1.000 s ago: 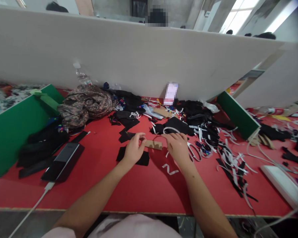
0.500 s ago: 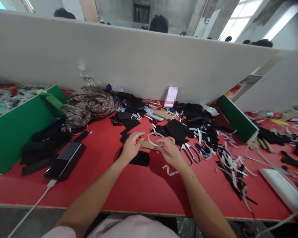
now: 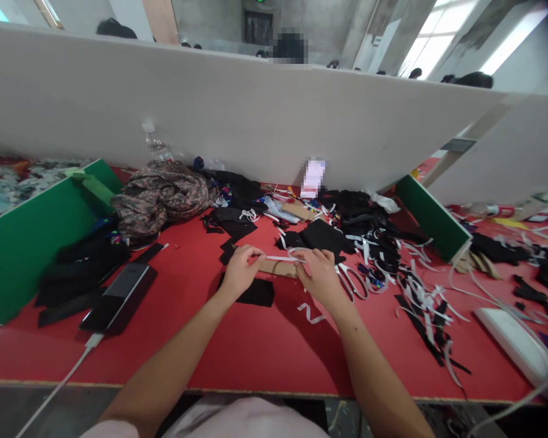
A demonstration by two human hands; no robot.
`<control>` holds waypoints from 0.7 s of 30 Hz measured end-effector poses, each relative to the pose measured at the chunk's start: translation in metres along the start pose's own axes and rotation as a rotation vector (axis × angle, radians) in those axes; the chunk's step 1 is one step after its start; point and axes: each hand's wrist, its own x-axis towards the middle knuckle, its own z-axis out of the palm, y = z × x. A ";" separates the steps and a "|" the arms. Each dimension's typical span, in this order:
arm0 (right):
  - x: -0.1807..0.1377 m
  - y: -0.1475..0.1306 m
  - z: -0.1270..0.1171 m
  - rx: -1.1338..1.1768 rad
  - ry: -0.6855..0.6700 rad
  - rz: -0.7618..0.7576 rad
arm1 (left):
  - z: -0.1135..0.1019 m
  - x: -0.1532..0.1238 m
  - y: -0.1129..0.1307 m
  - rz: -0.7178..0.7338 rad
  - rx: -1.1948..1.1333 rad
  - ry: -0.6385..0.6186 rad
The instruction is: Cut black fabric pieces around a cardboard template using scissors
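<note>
A thin white strip (image 3: 281, 259) is stretched level between my two hands. My left hand (image 3: 241, 267) pinches its left end between thumb and fingers. At the other end, my right hand (image 3: 318, 272) has its fingers closed on the strip. Just under the strip lies a flat tan piece of cardboard (image 3: 278, 268), partly covered by my right fingers. A black fabric piece (image 3: 258, 292) rests on the red table below my left hand. Right of my right hand are white-handled scissors (image 3: 355, 283), their blades hidden from view.
Black cloth scraps (image 3: 322, 237) and white strip cuttings (image 3: 432, 298) litter the right side. A black device (image 3: 119, 298) with a white cable lies at left. Green dividers (image 3: 433, 216) flank the red table (image 3: 274, 347); a phone (image 3: 313, 177) leans against the white partition (image 3: 237, 115).
The white strip was a loop in my right hand, with my left hand apart from it. Now my left hand has hold of an end and the strip is drawn straight.
</note>
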 end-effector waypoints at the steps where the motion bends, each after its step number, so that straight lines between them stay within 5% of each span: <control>1: 0.001 -0.002 -0.002 -0.077 -0.008 0.035 | 0.001 0.001 0.000 0.010 0.042 -0.009; 8: 0.019 -0.014 -0.010 -0.434 -0.314 0.161 | 0.004 0.009 0.000 -0.041 0.206 -0.107; 21: 0.045 -0.019 0.017 -0.479 -0.601 0.158 | 0.010 0.015 -0.007 -0.128 0.400 -0.233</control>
